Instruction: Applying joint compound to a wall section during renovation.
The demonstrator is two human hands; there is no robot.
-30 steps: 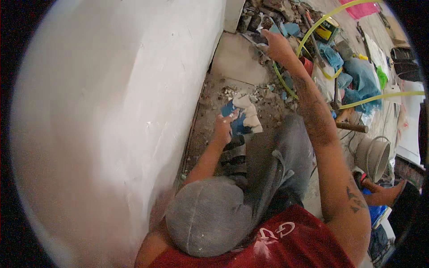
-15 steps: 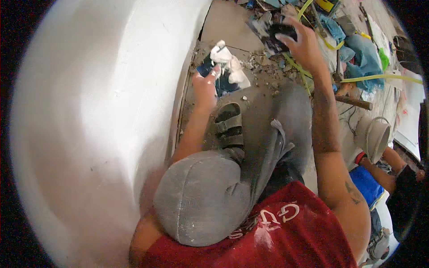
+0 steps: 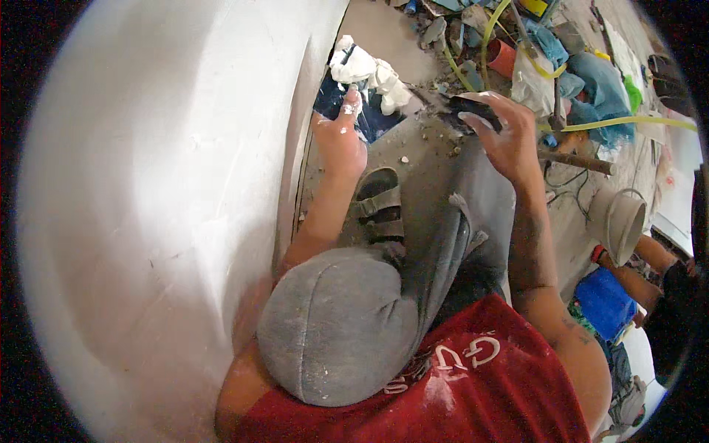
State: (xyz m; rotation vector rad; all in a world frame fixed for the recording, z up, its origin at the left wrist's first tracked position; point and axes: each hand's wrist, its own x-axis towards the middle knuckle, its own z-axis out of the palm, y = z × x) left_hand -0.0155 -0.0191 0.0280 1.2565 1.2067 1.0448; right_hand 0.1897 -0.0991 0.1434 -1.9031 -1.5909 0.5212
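My left hand (image 3: 342, 144) grips a flat dark blue board (image 3: 380, 125) beside the wall, thumb pressed on its top. Thick lumps of white putty (image 3: 375, 74) lie across the board's far half. To the right, above my bent knee, my right hand (image 3: 513, 136) is closed around a dark flat trowel-like tool (image 3: 476, 112). Its exact shape is blurred and partly hidden by my fingers. The tool's end points toward the board and looks apart from it. White smears mark both hands.
A white wall (image 3: 170, 162) fills the left side. Rubble (image 3: 439, 33), blue plastic bags (image 3: 602, 88), a yellow strap (image 3: 635, 122) and a wooden handle (image 3: 580, 162) lie ahead and right. Farther right are a pale bucket (image 3: 624, 225) and another person's arm (image 3: 628, 280).
My right hand has come nearer to me with the dark tool, uncovering an orange-red cup-like object in the rubble. My left hand has shifted the board slightly farther away and toward the wall.
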